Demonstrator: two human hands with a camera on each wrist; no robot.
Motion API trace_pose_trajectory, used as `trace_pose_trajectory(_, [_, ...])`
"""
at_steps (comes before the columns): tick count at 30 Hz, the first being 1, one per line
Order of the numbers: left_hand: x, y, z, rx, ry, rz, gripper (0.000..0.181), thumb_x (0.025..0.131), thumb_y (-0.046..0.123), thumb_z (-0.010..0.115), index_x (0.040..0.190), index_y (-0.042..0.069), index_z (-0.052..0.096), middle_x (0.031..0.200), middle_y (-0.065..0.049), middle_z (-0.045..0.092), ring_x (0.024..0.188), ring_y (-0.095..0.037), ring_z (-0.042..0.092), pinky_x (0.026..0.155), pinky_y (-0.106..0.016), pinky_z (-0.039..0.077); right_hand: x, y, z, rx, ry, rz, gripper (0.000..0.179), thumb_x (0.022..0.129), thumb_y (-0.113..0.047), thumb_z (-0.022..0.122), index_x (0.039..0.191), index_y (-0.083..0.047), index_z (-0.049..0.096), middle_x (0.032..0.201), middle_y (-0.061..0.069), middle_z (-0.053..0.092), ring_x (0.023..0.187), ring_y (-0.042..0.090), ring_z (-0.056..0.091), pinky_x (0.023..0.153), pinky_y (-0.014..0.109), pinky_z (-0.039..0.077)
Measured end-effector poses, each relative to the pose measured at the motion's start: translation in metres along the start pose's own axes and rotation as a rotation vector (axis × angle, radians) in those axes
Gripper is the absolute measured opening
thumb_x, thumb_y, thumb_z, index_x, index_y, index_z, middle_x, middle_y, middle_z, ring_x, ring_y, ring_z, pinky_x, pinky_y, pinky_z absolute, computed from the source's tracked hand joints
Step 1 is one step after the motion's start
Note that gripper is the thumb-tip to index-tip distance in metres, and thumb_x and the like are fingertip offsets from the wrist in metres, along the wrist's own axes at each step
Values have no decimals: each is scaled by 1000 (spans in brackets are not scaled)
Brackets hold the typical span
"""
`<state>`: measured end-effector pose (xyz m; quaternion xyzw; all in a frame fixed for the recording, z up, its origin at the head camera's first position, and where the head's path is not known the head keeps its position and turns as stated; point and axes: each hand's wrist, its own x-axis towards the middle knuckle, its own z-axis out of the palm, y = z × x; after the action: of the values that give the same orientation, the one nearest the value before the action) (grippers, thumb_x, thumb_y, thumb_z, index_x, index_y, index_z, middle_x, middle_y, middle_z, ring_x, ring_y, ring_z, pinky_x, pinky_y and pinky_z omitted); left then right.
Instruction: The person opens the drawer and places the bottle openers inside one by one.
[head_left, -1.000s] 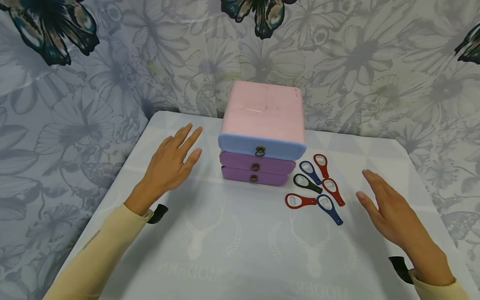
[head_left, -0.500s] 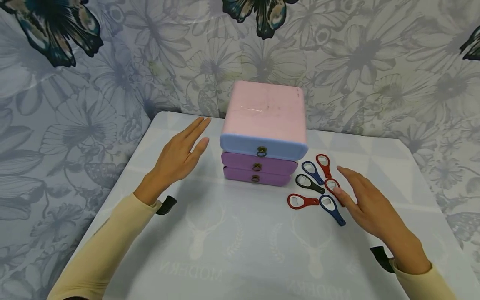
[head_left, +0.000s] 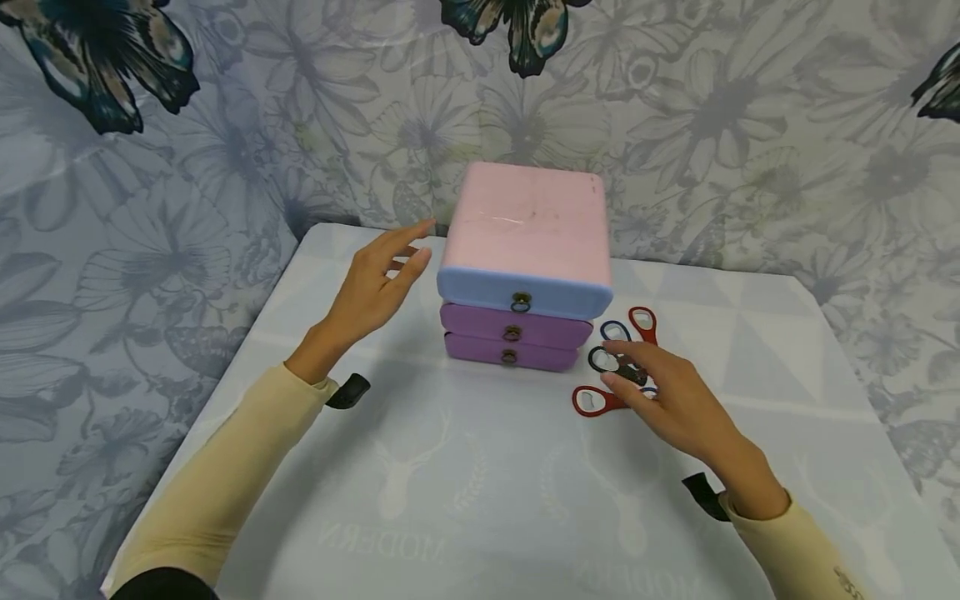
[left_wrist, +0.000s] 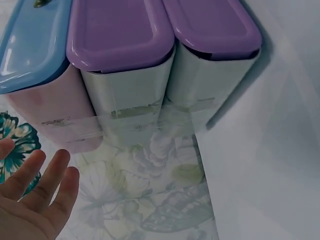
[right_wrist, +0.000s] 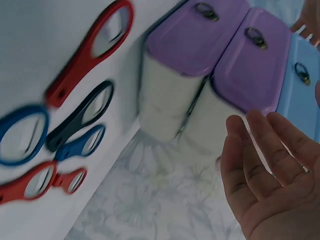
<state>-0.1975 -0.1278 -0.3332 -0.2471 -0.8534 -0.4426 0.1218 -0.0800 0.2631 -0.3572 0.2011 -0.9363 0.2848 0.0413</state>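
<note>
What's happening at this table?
A person has both hands out over a white table. The right hand is above six flat bottle openers, three red, two blue and one black, and doesn't seem to be holding any of them. The left hand is open and empty beside a stack of three small drawers, one blue-fronted above two purple ones.

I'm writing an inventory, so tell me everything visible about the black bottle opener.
The black bottle opener has an oval ring around a pale, metallic-looking insert and a plastic-looking handle. It lies flat on the white table, ring end nearer the purple drawers. Whether its handle end touches the neighboring blue bottle opener is unclear. The right hand is over the handle in the head view, yet the right wrist view shows it clear of that hand.
</note>
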Motion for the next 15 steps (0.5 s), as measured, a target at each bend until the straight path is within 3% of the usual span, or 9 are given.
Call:
trace_pose_trajectory(6, [10,4,7,-96,29,-52,47,104,45,51,147,26,52,134,-5,61,109,-22,65,91,-45,56,20,-17,16,149,-36,-16,44,98,-28,66,138,-10,59,130,5,66,109,19,67,89,42,59])
trace_pose_trajectory(11, [17,7,9,-107,24,-34,43,104,40,54,145,26,56,130,-6,62,106,-21,66,91,-43,55,33,-26,26,281,-67,-9,42,99,-26,66,137,-9,59,128,9,66,105,18,68,89,36,59])
trace_pose_trajectory(15, [19,9,8,-144,13,-11,38,102,30,58,140,24,61,129,-6,61,106,-20,64,91,-41,55,41,-34,33,397,-96,12,42,100,-25,64,138,-10,57,130,8,65,111,18,66,93,31,56])
